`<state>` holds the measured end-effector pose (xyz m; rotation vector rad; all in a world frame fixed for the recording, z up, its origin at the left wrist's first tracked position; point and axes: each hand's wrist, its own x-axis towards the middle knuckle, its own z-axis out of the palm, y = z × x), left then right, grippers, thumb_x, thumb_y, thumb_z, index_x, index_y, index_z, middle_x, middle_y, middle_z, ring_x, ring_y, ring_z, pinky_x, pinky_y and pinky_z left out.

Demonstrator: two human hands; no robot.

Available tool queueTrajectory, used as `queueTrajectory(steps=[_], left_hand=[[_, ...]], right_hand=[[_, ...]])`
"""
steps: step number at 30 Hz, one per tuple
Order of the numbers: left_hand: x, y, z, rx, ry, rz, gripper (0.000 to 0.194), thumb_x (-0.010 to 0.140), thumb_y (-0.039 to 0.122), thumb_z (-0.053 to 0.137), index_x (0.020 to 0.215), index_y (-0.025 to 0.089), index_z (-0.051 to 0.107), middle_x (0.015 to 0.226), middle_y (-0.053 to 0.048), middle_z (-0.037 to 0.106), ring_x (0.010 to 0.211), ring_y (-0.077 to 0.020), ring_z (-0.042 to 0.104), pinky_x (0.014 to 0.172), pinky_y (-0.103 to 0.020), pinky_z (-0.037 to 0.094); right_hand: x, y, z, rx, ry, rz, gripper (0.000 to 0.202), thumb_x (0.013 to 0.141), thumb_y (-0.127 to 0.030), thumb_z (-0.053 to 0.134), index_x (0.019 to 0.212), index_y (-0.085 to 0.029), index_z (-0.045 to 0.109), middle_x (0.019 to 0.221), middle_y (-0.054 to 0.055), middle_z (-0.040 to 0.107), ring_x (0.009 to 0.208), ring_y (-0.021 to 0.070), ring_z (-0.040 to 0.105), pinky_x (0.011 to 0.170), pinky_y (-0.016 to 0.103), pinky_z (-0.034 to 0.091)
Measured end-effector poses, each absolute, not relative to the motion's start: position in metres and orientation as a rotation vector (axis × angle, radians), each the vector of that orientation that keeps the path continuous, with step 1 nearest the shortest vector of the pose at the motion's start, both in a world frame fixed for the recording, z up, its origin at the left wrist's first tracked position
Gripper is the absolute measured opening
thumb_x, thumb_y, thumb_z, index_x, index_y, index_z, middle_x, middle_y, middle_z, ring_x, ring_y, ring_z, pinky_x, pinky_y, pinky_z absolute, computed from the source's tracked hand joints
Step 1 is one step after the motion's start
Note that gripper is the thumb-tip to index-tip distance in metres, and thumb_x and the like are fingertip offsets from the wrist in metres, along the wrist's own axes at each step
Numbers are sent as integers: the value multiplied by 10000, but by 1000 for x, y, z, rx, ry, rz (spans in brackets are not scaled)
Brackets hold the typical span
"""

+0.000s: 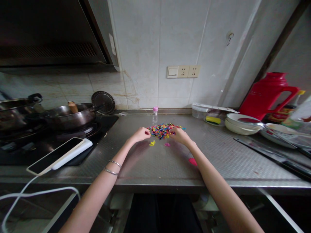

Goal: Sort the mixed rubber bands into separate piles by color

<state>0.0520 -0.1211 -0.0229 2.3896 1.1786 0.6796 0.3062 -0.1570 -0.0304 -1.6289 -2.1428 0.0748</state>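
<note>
A heap of small multicoloured bands [161,130], looking like little rubber hair ties, lies on the metal countertop [150,168]. My left hand [141,134] is at the heap's left edge, its thumb and fingers curled together; anything between them is too small to make out. At the right edge, my right hand [179,134] has its fingertips bent into the bands, and what they pinch is hidden. Nearer to me lie a small yellow cluster of bands [152,143] and a small pink-purple cluster [167,144]. Behind the heap stands a clear bottle with a pink cap [155,115].
A phone [55,155] with a white cable lies by the stove at left, near a pan [68,118]. A flat pink piece [192,161] sits beside my right forearm. At right are stacked bowls [240,127], a knife [272,157] and a red thermos [263,97].
</note>
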Motion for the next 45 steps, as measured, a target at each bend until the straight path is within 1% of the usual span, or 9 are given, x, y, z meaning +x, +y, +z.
queueTrajectory(steps=[5, 8, 10, 17, 21, 24, 32, 39, 45], left_hand=[[57, -129, -16, 2359, 969, 431, 198, 645, 275, 581, 668, 99, 669, 628, -39, 635, 578, -114, 529, 562, -204, 372], [62, -136, -14, 2353, 947, 315, 204, 641, 286, 592, 671, 100, 670, 619, -35, 632, 555, -104, 514, 542, -198, 360], [63, -137, -11, 2324, 933, 319, 211, 645, 295, 595, 681, 102, 673, 626, -34, 634, 553, -100, 508, 545, -197, 359], [59, -139, 1, 2178, 903, 512, 311, 718, 387, 546, 680, 102, 667, 522, -5, 544, 500, -73, 438, 497, -189, 320], [58, -139, 4, 2044, 1003, 630, 359, 727, 437, 528, 722, 101, 656, 504, 13, 498, 428, -49, 355, 412, -180, 237], [55, -136, 3, 1959, 1048, 717, 364, 730, 443, 521, 734, 101, 649, 497, 19, 477, 402, -38, 315, 390, -180, 203], [49, -131, -1, 1837, 1181, 856, 396, 722, 466, 510, 764, 96, 643, 509, 20, 452, 397, -34, 292, 378, -184, 178], [48, -123, -11, 1879, 1182, 892, 402, 718, 466, 509, 759, 96, 659, 498, 23, 462, 420, -45, 330, 404, -187, 212], [46, -117, -19, 1916, 1195, 890, 391, 730, 440, 499, 783, 90, 666, 499, 22, 468, 435, -51, 346, 419, -184, 228]], right_hand=[[304, -161, -33, -1769, -2183, 47, 228, 740, -360, 508, 861, -231, 652, 839, 33, 645, 780, 158, 578, 616, 207, 377], [303, -161, -36, -1836, -2176, 29, 274, 729, -433, 521, 873, -235, 643, 868, 40, 641, 814, 178, 581, 620, 220, 386], [302, -160, -39, -1855, -2178, 20, 285, 736, -441, 516, 888, -232, 637, 887, 45, 638, 830, 181, 580, 637, 228, 393], [299, -162, -40, -1848, -2202, -24, 236, 788, -365, 466, 887, -220, 625, 914, 51, 630, 846, 174, 578, 661, 230, 398], [298, -162, -38, -1852, -2216, -30, 222, 799, -330, 459, 886, -209, 622, 965, 59, 610, 863, 167, 570, 665, 220, 400], [299, -162, -39, -1838, -2198, -38, 202, 797, -297, 461, 872, -201, 622, 958, 64, 605, 856, 166, 567, 657, 218, 398], [298, -162, -35, -1762, -2148, 4, 185, 787, -275, 476, 849, -192, 629, 938, 59, 604, 822, 155, 561, 658, 217, 394], [268, -166, -19, -1359, -2299, 98, 180, 768, -209, 483, 829, -167, 647, 886, 53, 615, 804, 131, 557, 725, 207, 393], [237, -173, -22, -1162, -2394, 126, 177, 758, -189, 486, 809, -176, 655, 859, 47, 619, 770, 124, 560, 695, 201, 401]])
